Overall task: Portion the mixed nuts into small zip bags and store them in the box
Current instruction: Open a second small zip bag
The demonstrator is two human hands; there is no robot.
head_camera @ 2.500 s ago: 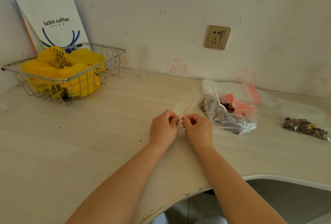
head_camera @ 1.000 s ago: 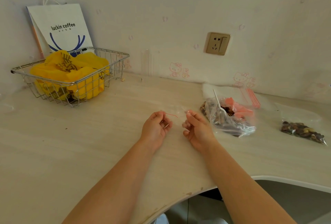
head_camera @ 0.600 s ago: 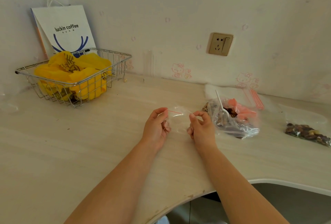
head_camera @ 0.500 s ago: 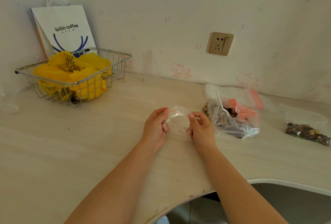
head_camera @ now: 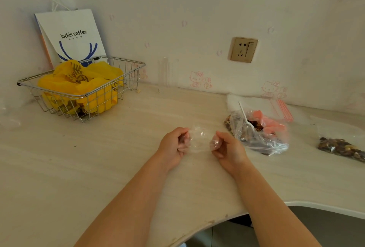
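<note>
One small clear plastic zip bag [head_camera: 199, 138] hangs stretched between two hands. Left hand [head_camera: 173, 146] and right hand [head_camera: 227, 148] each pinch an edge with curled fingers.

Home room: cartoon-kitten wallpaper [head_camera: 196, 79], wall socket [head_camera: 244, 49], curved pale wood-look surface [head_camera: 98, 167], wire basket [head_camera: 126, 81] with yellow bags [head_camera: 79, 83], coffee-shop paper bag [head_camera: 73, 35].

Lit softly and evenly by warm, diffuse light — no hard shadows, only faint shade beneath the wire basket [head_camera: 83, 94]. Mild glare on the clear plastic bag [head_camera: 262, 140]. Wide-angle bending toward the edges — slightly soft, low-contrast overall.
</note>
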